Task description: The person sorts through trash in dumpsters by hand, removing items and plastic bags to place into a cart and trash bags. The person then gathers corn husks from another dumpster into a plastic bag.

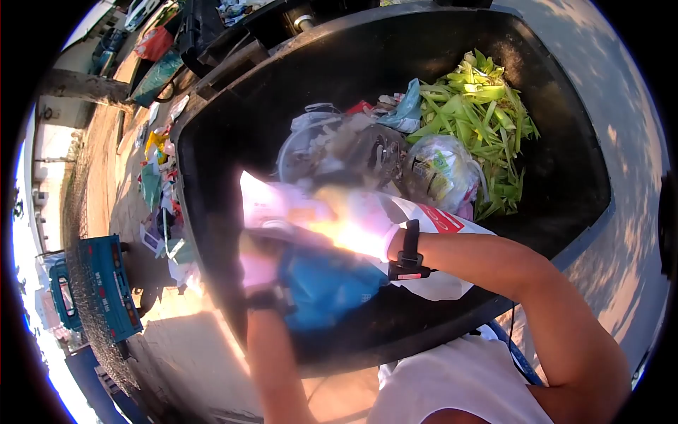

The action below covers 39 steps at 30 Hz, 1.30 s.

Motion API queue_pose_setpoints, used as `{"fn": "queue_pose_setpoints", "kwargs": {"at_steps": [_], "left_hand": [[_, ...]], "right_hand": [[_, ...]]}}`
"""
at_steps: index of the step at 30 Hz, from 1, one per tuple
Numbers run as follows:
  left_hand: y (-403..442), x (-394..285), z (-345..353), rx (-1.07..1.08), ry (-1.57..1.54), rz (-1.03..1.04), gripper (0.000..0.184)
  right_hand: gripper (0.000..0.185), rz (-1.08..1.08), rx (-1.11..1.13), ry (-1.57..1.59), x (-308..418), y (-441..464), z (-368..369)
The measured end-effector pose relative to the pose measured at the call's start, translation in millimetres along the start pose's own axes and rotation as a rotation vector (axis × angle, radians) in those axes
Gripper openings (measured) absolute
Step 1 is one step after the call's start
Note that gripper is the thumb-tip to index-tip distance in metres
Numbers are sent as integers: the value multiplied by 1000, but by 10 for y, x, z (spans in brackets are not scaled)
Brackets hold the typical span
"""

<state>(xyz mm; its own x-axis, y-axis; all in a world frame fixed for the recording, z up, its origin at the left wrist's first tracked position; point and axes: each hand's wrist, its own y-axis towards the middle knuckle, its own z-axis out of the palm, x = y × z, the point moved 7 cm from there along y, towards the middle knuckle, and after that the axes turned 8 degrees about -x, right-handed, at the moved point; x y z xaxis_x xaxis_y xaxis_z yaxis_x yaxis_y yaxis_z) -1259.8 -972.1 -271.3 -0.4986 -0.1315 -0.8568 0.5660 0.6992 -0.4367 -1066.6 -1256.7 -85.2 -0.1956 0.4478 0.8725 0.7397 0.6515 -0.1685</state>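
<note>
My left hand [260, 263], in a pale pinkish glove, is over the near left part of a large black bin [565, 177], beside a blue plastic bag [328, 286]. Motion blur smears its fingers. My right hand [367, 230], also in a pale glove, reaches in from the right above the blue bag. Glare and blur hide its fingers. Around my right wrist and hand spreads a white plastic bag with red print [452, 225]. I cannot make out whether either hand grips it. A clear bag of rubbish [445, 169] lies just beyond.
Green corn husks [487, 113] are heaped at the bin's right side. A light blue bag [406, 109] and a clear round container [300, 145] lie farther in. Loose litter [166, 205] covers the ground left of the bin. A teal vehicle [106, 286] stands beyond.
</note>
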Motion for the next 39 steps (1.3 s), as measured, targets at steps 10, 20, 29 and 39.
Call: {"fn": "queue_pose_setpoints", "kwargs": {"at_steps": [10,20,29,39], "left_hand": [[-1592,-1643,377,-376,112,227,63],[-1814,-1237,555,-293,34,85,31],[-1810,-1183,523,-284,206,50,36],[-1942,-1142,626,-174,507,12,45]], "right_hand": [[28,-379,-26,11,-351,-303,714],[10,-478,49,-276,104,-659,589],[12,-515,93,-413,-17,-886,1016],[13,-421,140,-426,-154,-950,1035]]}}
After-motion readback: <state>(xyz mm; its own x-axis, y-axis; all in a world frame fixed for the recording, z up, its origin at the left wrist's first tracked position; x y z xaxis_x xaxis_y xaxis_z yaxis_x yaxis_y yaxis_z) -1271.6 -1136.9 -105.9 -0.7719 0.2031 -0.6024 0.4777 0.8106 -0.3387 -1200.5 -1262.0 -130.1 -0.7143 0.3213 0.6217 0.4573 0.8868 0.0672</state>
